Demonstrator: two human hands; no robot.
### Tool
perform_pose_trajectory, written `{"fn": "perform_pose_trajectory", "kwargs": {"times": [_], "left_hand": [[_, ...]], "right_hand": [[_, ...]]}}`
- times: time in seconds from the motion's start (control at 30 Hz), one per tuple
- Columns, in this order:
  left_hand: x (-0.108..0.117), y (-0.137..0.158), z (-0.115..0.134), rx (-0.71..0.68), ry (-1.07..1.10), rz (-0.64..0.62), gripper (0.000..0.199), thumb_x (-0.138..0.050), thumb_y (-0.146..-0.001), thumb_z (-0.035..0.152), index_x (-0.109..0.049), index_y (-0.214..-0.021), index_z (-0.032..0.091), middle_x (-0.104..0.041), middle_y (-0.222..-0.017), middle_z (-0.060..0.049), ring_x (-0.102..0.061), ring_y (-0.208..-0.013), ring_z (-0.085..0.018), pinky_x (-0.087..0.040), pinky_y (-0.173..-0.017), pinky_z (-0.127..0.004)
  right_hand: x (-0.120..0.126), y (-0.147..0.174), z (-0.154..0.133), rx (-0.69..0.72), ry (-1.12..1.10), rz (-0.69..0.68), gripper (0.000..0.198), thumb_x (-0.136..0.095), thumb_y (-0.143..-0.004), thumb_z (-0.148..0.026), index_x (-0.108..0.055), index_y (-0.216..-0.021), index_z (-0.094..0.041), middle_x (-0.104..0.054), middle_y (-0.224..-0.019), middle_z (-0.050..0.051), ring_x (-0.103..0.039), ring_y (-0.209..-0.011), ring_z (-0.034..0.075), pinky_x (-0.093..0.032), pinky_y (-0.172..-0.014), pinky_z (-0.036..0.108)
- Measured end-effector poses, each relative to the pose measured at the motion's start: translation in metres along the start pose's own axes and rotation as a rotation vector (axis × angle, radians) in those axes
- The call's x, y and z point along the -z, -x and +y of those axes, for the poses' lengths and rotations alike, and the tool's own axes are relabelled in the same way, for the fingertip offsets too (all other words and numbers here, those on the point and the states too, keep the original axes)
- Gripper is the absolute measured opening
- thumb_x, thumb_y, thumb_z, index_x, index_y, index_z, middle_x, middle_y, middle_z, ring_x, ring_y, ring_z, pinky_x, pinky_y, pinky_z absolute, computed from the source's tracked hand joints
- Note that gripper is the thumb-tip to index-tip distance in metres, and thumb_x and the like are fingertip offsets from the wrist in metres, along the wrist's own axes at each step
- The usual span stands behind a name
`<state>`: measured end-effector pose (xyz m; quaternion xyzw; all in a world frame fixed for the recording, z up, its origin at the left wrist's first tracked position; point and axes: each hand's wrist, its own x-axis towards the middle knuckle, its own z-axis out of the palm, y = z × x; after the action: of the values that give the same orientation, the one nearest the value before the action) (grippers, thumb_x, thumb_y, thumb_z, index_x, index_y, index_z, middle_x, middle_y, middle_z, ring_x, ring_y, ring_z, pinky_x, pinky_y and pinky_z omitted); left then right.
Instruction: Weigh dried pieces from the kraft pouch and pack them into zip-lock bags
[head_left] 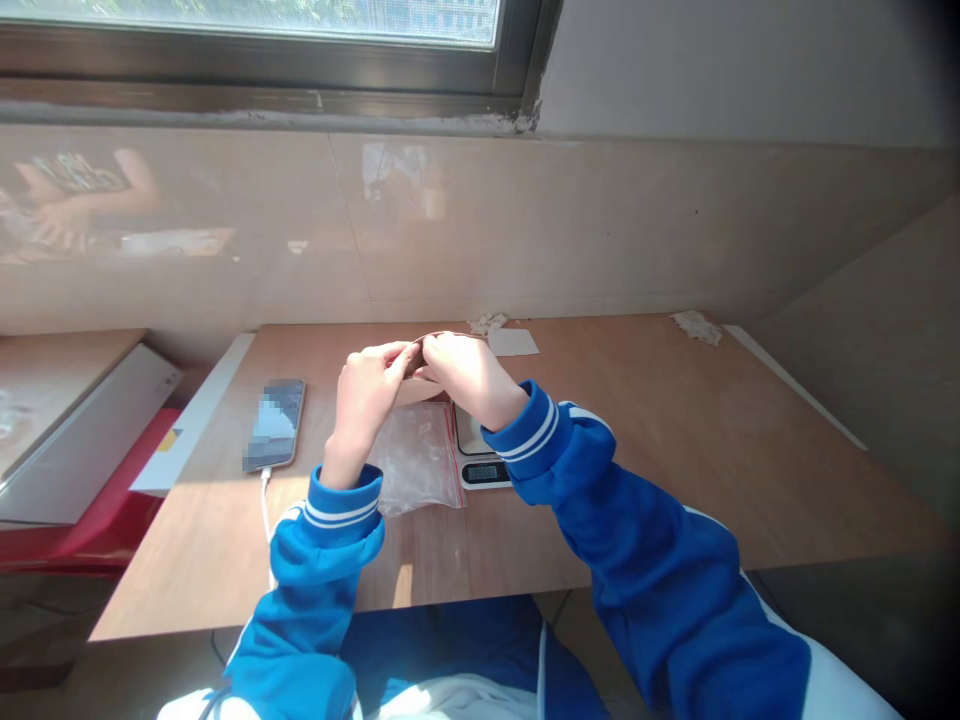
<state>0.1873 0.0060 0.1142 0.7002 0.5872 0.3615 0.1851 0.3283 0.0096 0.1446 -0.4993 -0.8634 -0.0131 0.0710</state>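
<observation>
My left hand [367,392] and my right hand [474,378] meet above the table, their fingers pinched on a thin brown piece [415,361] with a curved upper edge. The fingers cover most of it, so I cannot tell its kind. Just beneath them shows part of a pale, rounded thing [420,391], also largely hidden. A clear zip bag [420,458] with a red seal lies flat below my hands. Beside it, partly under my right wrist, stands a small digital scale [486,474] with its display lit.
On the left of the wooden table [675,480] lies a phone [276,424] with a white cable [265,510] plugged in. A white card [513,342] and crumpled tissue [487,323] lie near the wall; more tissue [697,326] is at the right. A red stool [82,530] stands left.
</observation>
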Motion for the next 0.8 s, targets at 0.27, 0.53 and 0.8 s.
{"fn": "perform_pose_trajectory", "kwargs": {"times": [0.27,0.53,0.8], "left_hand": [[-0.022,-0.001,-0.006,0.056,0.256,0.165,0.030,-0.057,-0.086,0.036,-0.076,-0.099,0.016,-0.074,-0.104,-0.007,-0.069,-0.099,-0.024,-0.052,-0.087,-0.030],[-0.033,0.002,-0.002,0.007,0.277,0.153,0.030,-0.055,-0.088,0.034,-0.075,-0.104,0.019,-0.074,-0.105,-0.004,-0.069,-0.099,-0.022,-0.053,-0.086,-0.028],[-0.035,0.006,0.001,-0.013,0.282,0.125,0.030,-0.054,-0.089,0.036,-0.075,-0.103,0.020,-0.074,-0.104,-0.004,-0.069,-0.099,-0.022,-0.053,-0.085,-0.028]], "right_hand": [[-0.029,-0.016,0.008,0.083,0.090,-0.101,0.033,-0.052,-0.093,-0.023,-0.059,-0.120,-0.005,-0.064,-0.118,0.020,-0.060,-0.110,0.030,-0.050,-0.087,0.038],[-0.052,-0.004,0.041,0.322,0.118,0.001,0.039,-0.053,-0.090,-0.015,-0.052,-0.128,-0.006,-0.059,-0.122,0.020,-0.058,-0.111,0.027,-0.048,-0.090,0.038],[-0.054,0.000,0.030,0.239,0.117,0.018,0.031,-0.049,-0.094,-0.017,-0.058,-0.121,-0.005,-0.061,-0.117,0.020,-0.056,-0.110,0.029,-0.047,-0.090,0.042]]}}
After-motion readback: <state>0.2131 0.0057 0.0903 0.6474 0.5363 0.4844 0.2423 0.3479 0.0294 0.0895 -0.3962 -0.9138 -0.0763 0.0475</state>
